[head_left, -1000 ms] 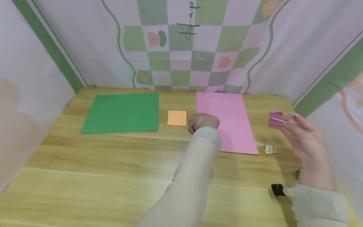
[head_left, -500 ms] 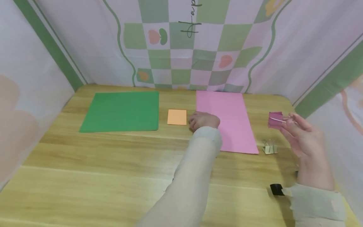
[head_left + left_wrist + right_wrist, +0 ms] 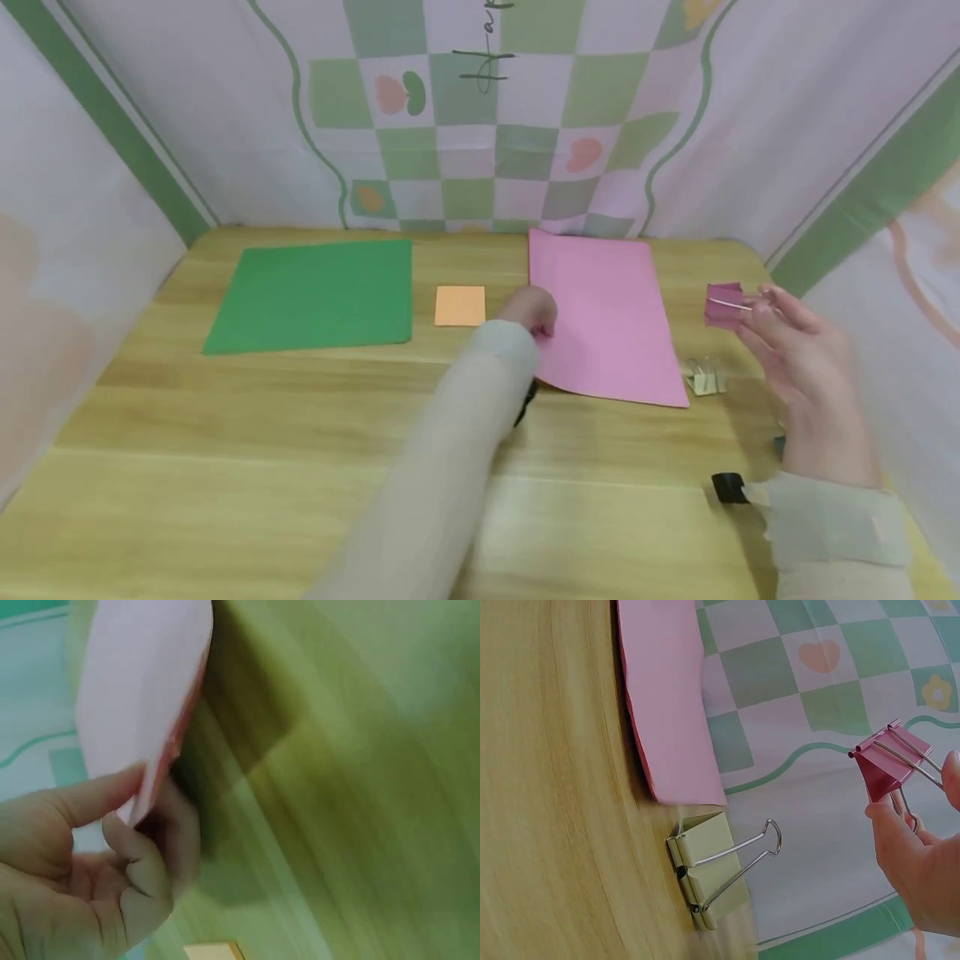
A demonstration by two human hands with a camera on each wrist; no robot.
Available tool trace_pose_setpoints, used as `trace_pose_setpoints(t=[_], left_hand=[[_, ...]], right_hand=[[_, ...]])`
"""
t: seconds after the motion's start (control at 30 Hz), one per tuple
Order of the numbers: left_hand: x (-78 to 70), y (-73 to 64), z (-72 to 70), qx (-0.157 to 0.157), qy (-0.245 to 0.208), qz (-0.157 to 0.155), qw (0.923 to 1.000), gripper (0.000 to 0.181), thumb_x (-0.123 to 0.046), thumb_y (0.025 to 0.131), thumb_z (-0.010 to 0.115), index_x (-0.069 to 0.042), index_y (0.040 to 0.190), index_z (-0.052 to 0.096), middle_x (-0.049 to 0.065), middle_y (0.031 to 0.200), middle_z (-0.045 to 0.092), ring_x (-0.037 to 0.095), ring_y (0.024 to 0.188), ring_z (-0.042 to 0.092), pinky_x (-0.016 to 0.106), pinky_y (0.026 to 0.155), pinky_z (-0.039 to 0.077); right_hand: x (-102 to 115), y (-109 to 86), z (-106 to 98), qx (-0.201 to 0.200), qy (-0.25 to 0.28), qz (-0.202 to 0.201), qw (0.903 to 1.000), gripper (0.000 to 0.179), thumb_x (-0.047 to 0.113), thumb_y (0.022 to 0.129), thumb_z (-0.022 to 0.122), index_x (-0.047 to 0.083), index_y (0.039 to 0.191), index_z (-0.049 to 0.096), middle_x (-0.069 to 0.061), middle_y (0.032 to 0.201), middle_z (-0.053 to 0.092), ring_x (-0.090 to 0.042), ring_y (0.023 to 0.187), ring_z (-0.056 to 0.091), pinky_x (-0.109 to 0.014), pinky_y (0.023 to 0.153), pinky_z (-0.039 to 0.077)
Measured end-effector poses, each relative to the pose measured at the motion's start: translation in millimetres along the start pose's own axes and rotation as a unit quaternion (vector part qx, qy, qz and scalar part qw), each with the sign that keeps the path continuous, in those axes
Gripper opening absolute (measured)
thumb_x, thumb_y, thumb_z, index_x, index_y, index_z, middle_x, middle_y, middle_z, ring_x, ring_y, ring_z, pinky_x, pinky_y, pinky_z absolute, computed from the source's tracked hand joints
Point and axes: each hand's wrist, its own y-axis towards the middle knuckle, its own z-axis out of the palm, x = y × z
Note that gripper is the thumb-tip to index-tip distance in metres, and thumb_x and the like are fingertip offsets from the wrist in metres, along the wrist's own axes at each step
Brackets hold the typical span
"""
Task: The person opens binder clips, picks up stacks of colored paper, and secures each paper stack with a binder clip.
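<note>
pinching the near left edge of the pink sheet (image 3: 603, 312) between thumb and fingers (image 3: 142, 859) of the left hand (image 3: 531, 310), lifting that edge off the tabletop (image 3: 262, 467). gripping the wire handles of a dark pink binder clip (image 3: 723, 305) in the right hand (image 3: 806, 375), raised just right of the sheet. lying by the sheet's near right corner: a pale green binder clip (image 3: 709, 866). left of the sheet: an orange note (image 3: 460, 306), then a green sheet (image 3: 315, 293).

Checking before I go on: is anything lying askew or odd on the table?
The pink sheet is skewed and its left edge lifted, pinched by the left hand. The green sheet and orange note lie flat.
</note>
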Motion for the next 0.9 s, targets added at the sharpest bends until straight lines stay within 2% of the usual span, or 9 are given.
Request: trace_pose_setpoints(t=[0.07, 0.1, 0.13, 0.23, 0.37, 0.5, 0.6, 0.73, 0.9], left_hand=[[12.0, 17.1, -5.9, 0.055, -0.029, 0.008, 0.998, 0.018, -0.024, 0.091, 0.069, -0.006, 0.092, 0.067, 0.005, 0.076, 0.057, 0.015, 0.065, 0.052, 0.025, 0.059, 0.047], [18.8, 16.0, -8.5, 0.071, -0.074, 0.001, 0.9947, 0.017, -0.022, 0.094, 0.066, -0.005, 0.093, 0.065, 0.004, 0.068, 0.051, 0.015, 0.057, 0.047, 0.024, 0.054, 0.042], [25.4, -3.2, -14.3, 0.076, -0.123, -0.013, 0.9894, 0.017, -0.022, 0.096, 0.064, -0.005, 0.095, 0.065, 0.004, 0.068, 0.05, 0.014, 0.056, 0.045, 0.023, 0.053, 0.041], [39.9, -49.4, -23.7, 0.07, -0.279, -0.045, 0.9568, 0.013, -0.015, 0.1, 0.056, -0.004, 0.096, 0.062, 0.004, 0.07, 0.049, 0.014, 0.057, 0.043, 0.022, 0.055, 0.04], [55.0, -70.7, -26.8, 0.098, -0.392, -0.016, 0.9147, 0.011, -0.009, 0.102, 0.052, -0.001, 0.102, 0.059, 0.009, 0.086, 0.057, 0.019, 0.071, 0.055, 0.027, 0.079, 0.056], [67.8, -66.3, -26.7, 0.151, -0.443, 0.026, 0.8831, 0.011, -0.004, 0.103, 0.047, 0.002, 0.104, 0.055, 0.012, 0.088, 0.058, 0.022, 0.072, 0.06, 0.04, 0.105, 0.051], [74.8, -52.6, -24.2, 0.168, -0.47, 0.032, 0.8661, 0.011, -0.003, 0.103, 0.047, 0.001, 0.096, 0.054, 0.011, 0.082, 0.06, 0.019, 0.064, 0.062, 0.039, 0.106, 0.049], [81.7, -43.1, -21.8, 0.172, -0.494, 0.042, 0.8514, 0.009, -0.003, 0.103, 0.048, -0.001, 0.097, 0.056, 0.01, 0.08, 0.062, 0.017, 0.062, 0.066, 0.031, 0.085, 0.06], [88.7, -44.4, -19.7, 0.173, -0.5, 0.073, 0.8455, 0.027, -0.006, 0.104, 0.046, 0.0, 0.129, 0.055, 0.007, 0.08, 0.064, 0.015, 0.063, 0.068, 0.025, 0.061, 0.06]], right_hand=[[-1.3, 1.4, 2.7, 0.004, 0.002, -0.001, 1.0, 0.031, -0.015, 0.094, 0.052, 0.002, 0.11, 0.071, -0.008, 0.105, 0.074, -0.022, 0.094, 0.074, -0.033, 0.08, 0.062], [-1.9, 2.0, 3.7, 0.006, 0.002, -0.001, 1.0, 0.031, -0.016, 0.093, 0.052, 0.002, 0.11, 0.071, -0.009, 0.105, 0.074, -0.022, 0.093, 0.074, -0.034, 0.08, 0.062], [-2.3, 2.3, 4.6, 0.006, 0.003, 0.0, 1.0, 0.031, -0.016, 0.093, 0.052, 0.002, 0.11, 0.071, -0.01, 0.104, 0.074, -0.022, 0.093, 0.074, -0.034, 0.08, 0.062], [-3.4, 2.7, 5.7, 0.003, 0.002, 0.003, 1.0, 0.029, -0.015, 0.093, 0.053, 0.002, 0.109, 0.072, -0.01, 0.103, 0.074, -0.023, 0.091, 0.074, -0.034, 0.079, 0.062], [-4.0, 2.5, 4.4, 0.0, 0.002, 0.012, 0.9999, 0.027, -0.011, 0.094, 0.055, 0.003, 0.109, 0.073, -0.009, 0.103, 0.074, -0.022, 0.09, 0.074, -0.034, 0.079, 0.062], [-4.6, 1.7, 1.9, -0.008, -0.002, 0.026, 0.9996, 0.024, -0.007, 0.095, 0.057, 0.005, 0.108, 0.073, -0.009, 0.102, 0.075, -0.022, 0.09, 0.075, -0.033, 0.08, 0.061], [-4.3, -0.6, -0.2, -0.023, -0.008, 0.032, 0.9992, 0.022, -0.005, 0.095, 0.059, 0.006, 0.107, 0.073, -0.009, 0.1, 0.075, -0.022, 0.089, 0.075, -0.032, 0.08, 0.061], [-4.3, -3.1, -1.5, -0.033, -0.012, 0.032, 0.9989, 0.021, -0.004, 0.095, 0.059, 0.007, 0.106, 0.073, -0.008, 0.1, 0.075, -0.021, 0.088, 0.074, -0.031, 0.079, 0.061], [-5.4, -3.6, -1.7, -0.028, -0.001, 0.022, 0.9994, 0.022, -0.007, 0.094, 0.058, 0.003, 0.105, 0.074, -0.01, 0.098, 0.075, -0.023, 0.086, 0.075, -0.033, 0.078, 0.062]])
